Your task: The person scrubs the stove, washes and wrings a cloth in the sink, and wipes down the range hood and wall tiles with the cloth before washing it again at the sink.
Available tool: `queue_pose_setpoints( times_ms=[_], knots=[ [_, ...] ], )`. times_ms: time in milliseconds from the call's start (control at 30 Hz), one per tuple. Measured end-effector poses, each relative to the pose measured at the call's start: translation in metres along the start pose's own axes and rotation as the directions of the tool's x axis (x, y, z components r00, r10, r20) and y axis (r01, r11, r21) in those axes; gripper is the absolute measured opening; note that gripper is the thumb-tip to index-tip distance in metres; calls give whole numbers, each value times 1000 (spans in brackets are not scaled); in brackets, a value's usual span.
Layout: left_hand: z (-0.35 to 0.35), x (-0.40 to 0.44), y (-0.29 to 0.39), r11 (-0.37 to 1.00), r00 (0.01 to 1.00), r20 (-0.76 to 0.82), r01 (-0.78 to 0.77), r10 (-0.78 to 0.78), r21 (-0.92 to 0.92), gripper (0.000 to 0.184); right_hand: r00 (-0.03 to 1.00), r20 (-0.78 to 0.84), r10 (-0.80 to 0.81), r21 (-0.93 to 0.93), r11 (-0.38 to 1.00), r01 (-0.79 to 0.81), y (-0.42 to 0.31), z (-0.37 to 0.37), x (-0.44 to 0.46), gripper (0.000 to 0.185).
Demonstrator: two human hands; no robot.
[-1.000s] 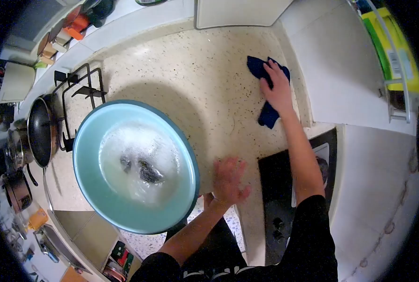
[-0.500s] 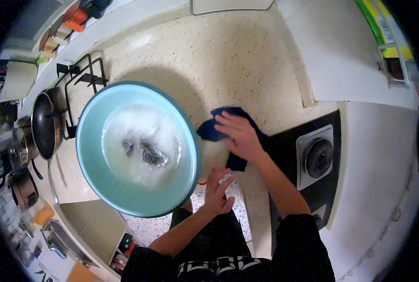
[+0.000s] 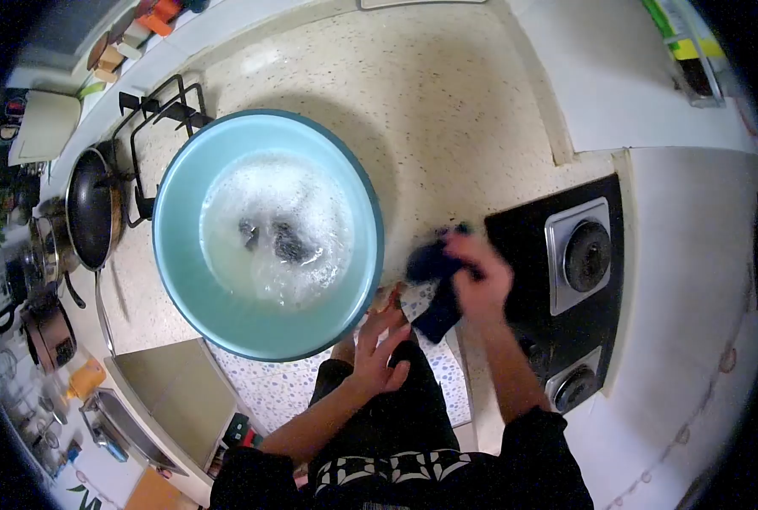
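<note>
Head view: step in hand, by look, was handling dark-blue cloth [image 3: 437,316] at front edge of surface [image 3: 464,102], to right of basin [image 3: 179,246] with suds [image 3: 268,174]. Right hand [image 3: 482,279] was at cloth (blurred; could not tell whether grip had closed). Left hand [image 3: 377,347] near basin rim, grip wide, nothing held. Next move, judged, called for secure hold on cloth.
</note>
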State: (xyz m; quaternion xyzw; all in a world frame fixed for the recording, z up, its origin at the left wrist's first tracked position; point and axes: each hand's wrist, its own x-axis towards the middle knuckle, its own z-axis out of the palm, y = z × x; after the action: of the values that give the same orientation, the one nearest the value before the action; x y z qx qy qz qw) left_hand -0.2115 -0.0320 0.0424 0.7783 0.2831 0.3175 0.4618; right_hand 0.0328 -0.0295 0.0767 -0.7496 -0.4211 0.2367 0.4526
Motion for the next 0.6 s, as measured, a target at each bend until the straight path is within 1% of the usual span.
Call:
queue_pose_setpoints(
  times_ms=[33,100,133,167,200,233,267,300,367,433,467,567,600],
  knots=[
    [1,6,-3,999,1000,11,-11,11,35,51,983,-169,77,26,997,-73,4,-14,19,47],
    [9,28,-14,994,999,28,-42,40,99,51,933,-354,-59,-102,995,24,10,-50,73,46],
    [14,41,-18,994,999,44,-24,20,107,52,905,-399,-150,-178,980,84,21,-64,105,44],
    [20,58,-23,997,999,46,-23,19,79,52,878,-378,-293,-269,943,198,35,-77,135,45],
    [25,72,-30,993,1000,22,-21,18,117,51,873,-335,-354,-344,908,237,51,-89,166,44],
    [31,86,-36,988,1000,1,-17,17,156,51,888,-270,-371,-394,885,250,63,-96,191,44],
    [35,101,-41,983,1000,-6,0,1,183,52,905,-192,-381,-507,828,241,81,-101,212,43],
    [38,116,-43,977,1000,-15,22,-19,211,53,928,-92,-362,-592,769,241,110,-104,228,48],
    [41,140,-53,961,996,-36,83,-76,262,55,951,56,-304,-732,636,247,131,-89,234,60],
    [42,156,-59,939,985,-58,174,-164,298,57,948,-15,-318,-751,630,199,126,-73,232,66],
    [41,162,-59,927,984,-71,180,-166,328,56,947,-46,-317,-759,627,173,124,-67,226,69],
    [40,168,-50,893,991,-59,133,-119,430,57,948,-77,-307,-740,655,153,126,-60,215,70],
    [41,169,-53,904,990,-92,139,-110,404,57,950,-51,-307,-714,676,180,126,-56,209,69]
  ],
)
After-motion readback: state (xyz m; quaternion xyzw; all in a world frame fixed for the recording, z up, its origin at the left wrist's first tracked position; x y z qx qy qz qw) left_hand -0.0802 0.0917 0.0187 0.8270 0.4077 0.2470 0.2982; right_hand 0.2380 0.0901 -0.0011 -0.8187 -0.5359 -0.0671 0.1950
